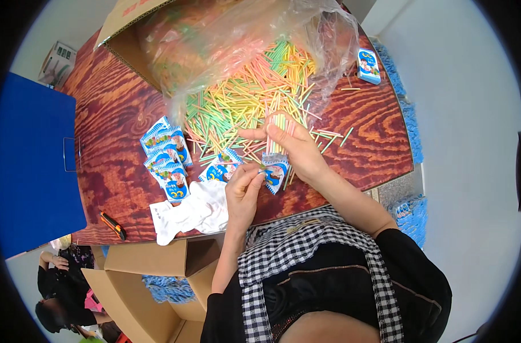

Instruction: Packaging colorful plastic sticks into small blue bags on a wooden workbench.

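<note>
My right hand (297, 147) is closed around a small bunch of thin pastel sticks (279, 124), its index finger pointing left. Just below the bunch is a small blue-and-white packet (276, 173), whose upper edge meets the lower ends of the sticks. My left hand (244, 191) pinches the packet's left edge between thumb and fingers. Whether the sticks are inside the packet's mouth, I cannot tell. Beyond both hands lies a big heap of loose pink, yellow and green sticks (237, 108). Another packet (221, 166) lies flat left of my left hand.
A cardboard box (126, 48) lined with clear plastic (335, 34) lies at the back. Several packets (168, 157) are piled at left, near white gloves (195, 210) and a utility knife (113, 226). An open carton (140, 257) stands below the table edge. Another person (66, 286) is at lower left.
</note>
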`<state>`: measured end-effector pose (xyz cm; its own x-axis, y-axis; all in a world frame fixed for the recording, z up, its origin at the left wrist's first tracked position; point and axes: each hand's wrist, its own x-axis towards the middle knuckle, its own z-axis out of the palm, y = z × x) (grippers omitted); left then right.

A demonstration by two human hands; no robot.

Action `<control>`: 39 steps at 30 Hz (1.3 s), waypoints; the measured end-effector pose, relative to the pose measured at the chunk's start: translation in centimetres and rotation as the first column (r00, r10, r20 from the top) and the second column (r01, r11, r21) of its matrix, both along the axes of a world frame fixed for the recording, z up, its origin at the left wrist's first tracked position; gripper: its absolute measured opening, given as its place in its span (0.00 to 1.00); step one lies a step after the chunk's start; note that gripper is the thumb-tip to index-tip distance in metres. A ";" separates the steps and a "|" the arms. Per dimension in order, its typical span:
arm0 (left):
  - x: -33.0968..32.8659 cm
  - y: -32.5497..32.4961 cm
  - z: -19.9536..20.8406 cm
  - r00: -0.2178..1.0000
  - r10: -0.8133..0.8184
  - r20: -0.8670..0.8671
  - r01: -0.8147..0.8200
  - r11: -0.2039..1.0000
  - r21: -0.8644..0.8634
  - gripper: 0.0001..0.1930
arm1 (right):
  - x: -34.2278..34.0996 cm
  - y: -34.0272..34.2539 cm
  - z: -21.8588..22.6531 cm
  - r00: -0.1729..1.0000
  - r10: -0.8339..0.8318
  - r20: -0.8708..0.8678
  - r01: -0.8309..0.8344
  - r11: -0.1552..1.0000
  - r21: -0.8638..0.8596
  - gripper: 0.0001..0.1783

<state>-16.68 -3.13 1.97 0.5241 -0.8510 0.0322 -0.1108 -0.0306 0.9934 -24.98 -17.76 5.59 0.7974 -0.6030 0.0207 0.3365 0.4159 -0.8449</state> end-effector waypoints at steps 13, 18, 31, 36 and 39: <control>-0.1 0.2 1.2 0.975 0.014 0.222 -0.017 1.000 0.011 0.06 | -0.3 0.5 0.7 0.973 0.231 0.031 -0.231 0.973 0.005 0.08; 0.0 0.3 0.7 0.995 -0.018 0.100 0.021 0.999 -0.026 0.07 | -0.8 0.5 0.9 0.957 0.286 0.045 -0.289 0.956 0.054 0.11; 0.1 0.9 -0.3 0.974 0.182 -0.135 -0.201 0.970 -0.141 0.08 | -0.1 1.6 3.0 0.914 0.173 -0.367 -0.371 0.724 -0.582 0.27; 0.3 2.4 0.6 0.859 0.122 -0.498 -0.195 0.976 -0.097 0.09 | 1.4 4.2 2.5 0.919 0.030 -0.394 -0.373 0.396 -0.839 0.30; 3.2 5.1 0.8 0.884 0.276 -0.378 -0.308 0.951 -0.026 0.08 | 1.1 3.4 2.0 0.944 0.139 -0.298 -0.301 0.732 -0.611 0.27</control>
